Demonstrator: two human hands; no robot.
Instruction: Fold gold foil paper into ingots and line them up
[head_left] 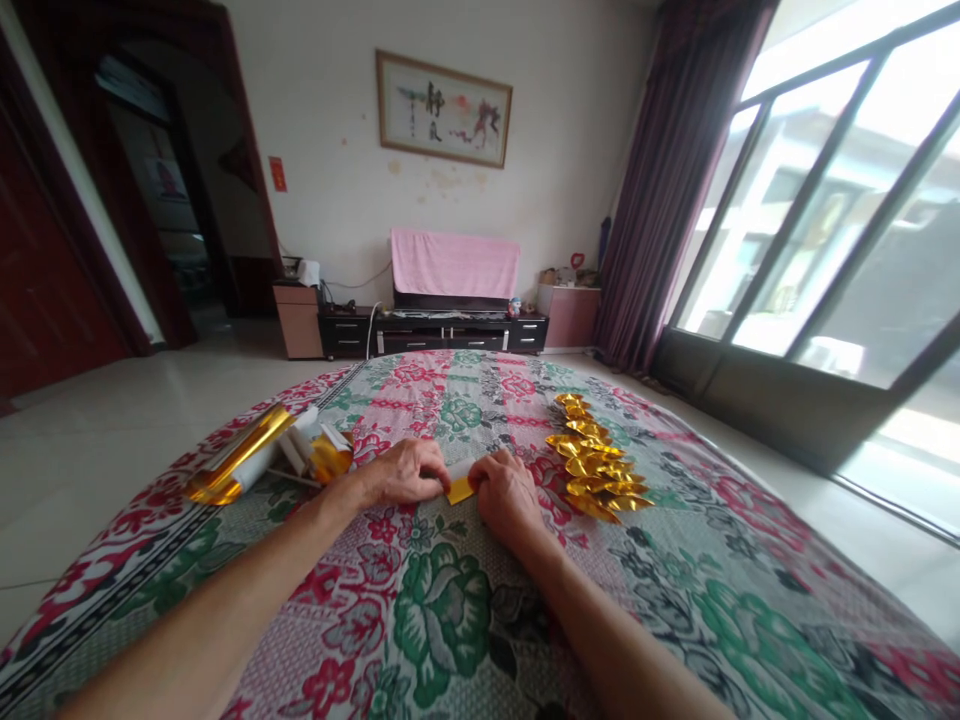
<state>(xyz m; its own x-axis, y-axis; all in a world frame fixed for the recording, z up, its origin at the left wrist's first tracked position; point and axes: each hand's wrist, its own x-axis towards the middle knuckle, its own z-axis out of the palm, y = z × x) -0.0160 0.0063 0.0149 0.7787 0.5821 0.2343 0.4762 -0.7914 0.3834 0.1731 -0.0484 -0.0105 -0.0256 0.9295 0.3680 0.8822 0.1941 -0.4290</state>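
A small sheet of gold foil paper, gold on its near part and white on its far part, lies on the flowered cloth between my hands. My left hand pinches its left edge, fingers closed. On the right edge, my right hand grips it with curled fingers. Just right of my right hand stand rows of folded gold paper ingots, several of them close together. Farther to the left rests a roll of gold foil paper beside a pile of loose white and gold sheets.
The flowered tablecloth covers a wide table with a rounded far edge. Beyond it stands a low black cabinet with a pink cloth draped over something on top. Windows and a purple curtain are on the right.
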